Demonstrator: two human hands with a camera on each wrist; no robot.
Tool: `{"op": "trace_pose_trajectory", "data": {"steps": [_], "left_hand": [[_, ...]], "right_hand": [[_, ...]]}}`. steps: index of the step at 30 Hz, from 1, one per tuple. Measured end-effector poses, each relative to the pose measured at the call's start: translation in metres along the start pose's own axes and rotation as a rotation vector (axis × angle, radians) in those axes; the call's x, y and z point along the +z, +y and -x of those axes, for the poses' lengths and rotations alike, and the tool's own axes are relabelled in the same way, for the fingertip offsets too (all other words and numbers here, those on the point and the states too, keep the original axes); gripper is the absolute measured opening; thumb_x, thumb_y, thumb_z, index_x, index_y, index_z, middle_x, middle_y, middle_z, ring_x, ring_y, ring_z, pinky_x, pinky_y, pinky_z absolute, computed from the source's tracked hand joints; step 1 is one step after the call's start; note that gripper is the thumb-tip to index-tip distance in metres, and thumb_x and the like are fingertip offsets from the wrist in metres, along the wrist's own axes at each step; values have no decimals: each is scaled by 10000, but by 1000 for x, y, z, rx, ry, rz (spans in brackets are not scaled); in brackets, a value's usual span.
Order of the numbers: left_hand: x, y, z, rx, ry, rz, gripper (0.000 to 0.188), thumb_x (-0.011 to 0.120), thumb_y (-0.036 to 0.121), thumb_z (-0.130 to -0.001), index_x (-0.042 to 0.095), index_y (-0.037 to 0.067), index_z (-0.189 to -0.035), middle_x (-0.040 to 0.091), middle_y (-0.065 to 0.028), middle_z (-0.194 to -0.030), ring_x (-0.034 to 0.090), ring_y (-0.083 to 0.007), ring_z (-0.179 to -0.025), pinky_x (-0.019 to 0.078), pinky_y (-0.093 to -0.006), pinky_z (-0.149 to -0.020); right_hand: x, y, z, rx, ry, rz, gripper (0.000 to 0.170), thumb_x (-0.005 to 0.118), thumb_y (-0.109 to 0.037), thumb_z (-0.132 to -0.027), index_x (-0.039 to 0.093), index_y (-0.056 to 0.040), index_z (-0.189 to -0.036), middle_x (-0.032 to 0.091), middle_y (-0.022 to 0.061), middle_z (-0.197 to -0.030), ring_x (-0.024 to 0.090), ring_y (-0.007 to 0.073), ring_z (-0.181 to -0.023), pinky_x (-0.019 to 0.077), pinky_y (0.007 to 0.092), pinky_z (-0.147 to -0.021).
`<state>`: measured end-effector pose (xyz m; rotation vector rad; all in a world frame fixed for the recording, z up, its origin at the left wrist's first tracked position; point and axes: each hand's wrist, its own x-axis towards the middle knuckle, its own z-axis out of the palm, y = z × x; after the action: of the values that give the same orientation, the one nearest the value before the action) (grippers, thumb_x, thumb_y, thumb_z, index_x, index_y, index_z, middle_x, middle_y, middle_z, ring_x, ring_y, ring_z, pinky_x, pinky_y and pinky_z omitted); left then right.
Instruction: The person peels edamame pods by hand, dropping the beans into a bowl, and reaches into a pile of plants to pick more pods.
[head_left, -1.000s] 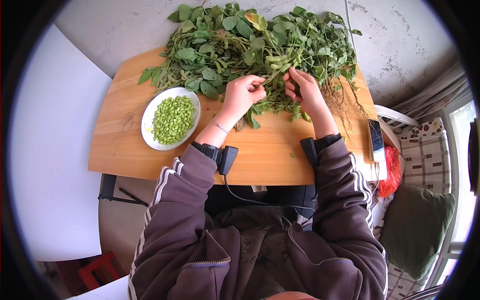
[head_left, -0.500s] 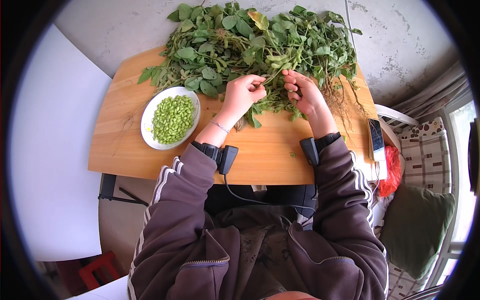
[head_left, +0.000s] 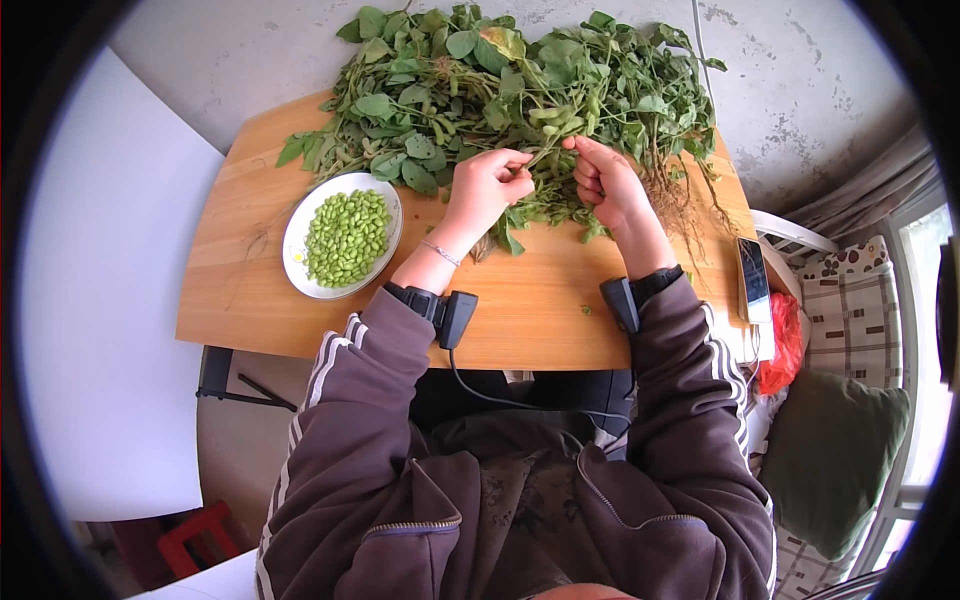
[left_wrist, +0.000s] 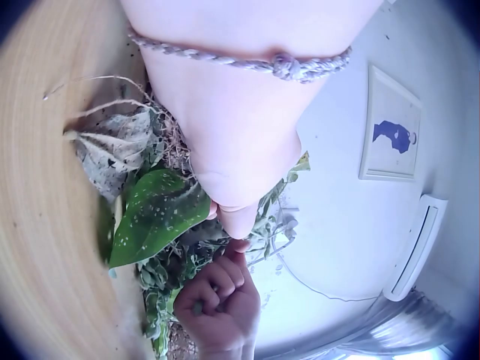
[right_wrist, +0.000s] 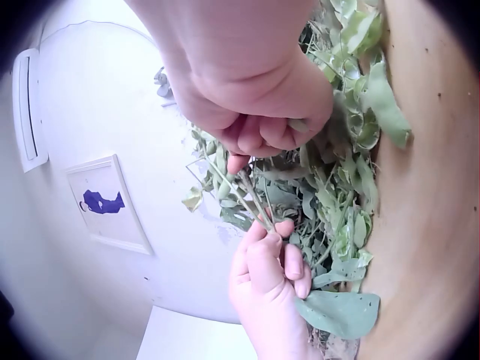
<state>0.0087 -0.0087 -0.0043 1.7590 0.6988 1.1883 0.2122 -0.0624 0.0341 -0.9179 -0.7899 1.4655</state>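
My left hand [head_left: 485,185] pinches a thin soybean stem [right_wrist: 255,196] between thumb and fingers, at the near edge of a heap of soybean plants [head_left: 420,95]. Close to its right, my right hand [head_left: 610,185] has its thumb and index finger at the same stem, just below a cluster of green pods [head_left: 560,122]. The other right fingers curl into the palm around a small green bean [right_wrist: 298,125], mostly hidden by them. Split, emptied pods [right_wrist: 367,131] hang among the plants under the right hand. A white plate [head_left: 294,235] left of the hands holds many shelled green beans [head_left: 345,240].
The heap covers the back of the wooden table [head_left: 230,290], with roots [head_left: 680,205] trailing at its right. A phone [head_left: 752,280] lies on the right edge, near a red plastic bag [head_left: 785,345]. A cable [head_left: 520,405] runs between the wrist cameras.
My right hand has drawn back slightly from the pods, its fingers loosening and then curling in again, with its fingertips now at the stem. The pods and a yellowish leaf have shifted; the left hand stays put.
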Motion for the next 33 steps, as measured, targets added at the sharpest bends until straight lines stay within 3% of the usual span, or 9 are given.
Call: {"op": "trace_pose_trajectory", "data": {"steps": [4,10,14,17,20,23,26,29,33], "left_hand": [[-1,6,-1,-104,7,73,247,735,8,-824,698,-34,-1064,696,-29,-816,632,-61,-635,497,-204,-552],[-5,-6,-6,-172,97,306,253,711,18,-858,664,-56,-1095,684,-54,-823,583,-65,-582,448,-203,-499],[-6,-6,-7,-172,107,377,243,701,2,-860,655,-53,-1092,671,-59,-842,570,-72,-579,421,-205,-480],[-6,-6,-7,-180,109,408,240,695,-3,-864,651,-55,-1094,667,-62,-854,565,-75,-578,413,-206,-475],[-6,-3,-7,-194,109,400,249,696,-2,-865,646,-62,-1101,667,-65,-857,566,-75,-577,412,-205,-476],[-6,-4,-7,-185,100,414,252,696,-1,-865,643,-68,-1102,667,-66,-857,567,-76,-578,414,-206,-476],[-6,-3,-7,-180,100,388,254,696,1,-865,644,-66,-1105,668,-65,-860,570,-76,-580,417,-206,-476],[-6,-3,-6,-180,96,349,257,696,3,-865,646,-62,-1109,670,-63,-864,573,-74,-583,421,-205,-478],[-6,-2,-6,-175,94,357,256,696,8,-867,648,-60,-1109,672,-62,-861,574,-72,-586,425,-205,-480]], "right_hand": [[3,-5,4,3,-81,-103,273,516,-277,-1041,588,-36,-1145,315,-79,-663,295,26,-557,197,198,-433],[-10,-2,-8,178,17,-729,396,504,-259,-1046,494,60,-1280,437,9,-801,429,75,-689,275,196,-449],[-19,3,-11,136,-29,-1031,414,460,-247,-1051,403,84,-1292,518,144,-966,523,189,-748,437,261,-557],[2,-9,-2,53,152,-990,401,425,-240,-1056,380,88,-1283,541,209,-1053,568,248,-795,521,307,-666],[23,-14,5,9,229,-981,365,446,-200,-1041,382,82,-1263,507,176,-1042,582,229,-907,553,270,-676],[-19,-5,-11,150,29,-1197,301,440,-191,-1039,442,65,-1198,537,135,-991,584,155,-766,498,203,-539],[-40,8,-17,114,-444,-1038,261,425,-181,-1043,502,48,-1142,546,65,-893,483,80,-571,375,162,-430],[-40,7,-16,106,-332,-945,244,422,-203,-1056,534,7,-1109,539,49,-816,364,76,-493,284,187,-401],[-29,4,-15,103,-202,-986,218,449,-185,-1055,507,-4,-1163,498,37,-817,383,100,-577,306,232,-474]]}}
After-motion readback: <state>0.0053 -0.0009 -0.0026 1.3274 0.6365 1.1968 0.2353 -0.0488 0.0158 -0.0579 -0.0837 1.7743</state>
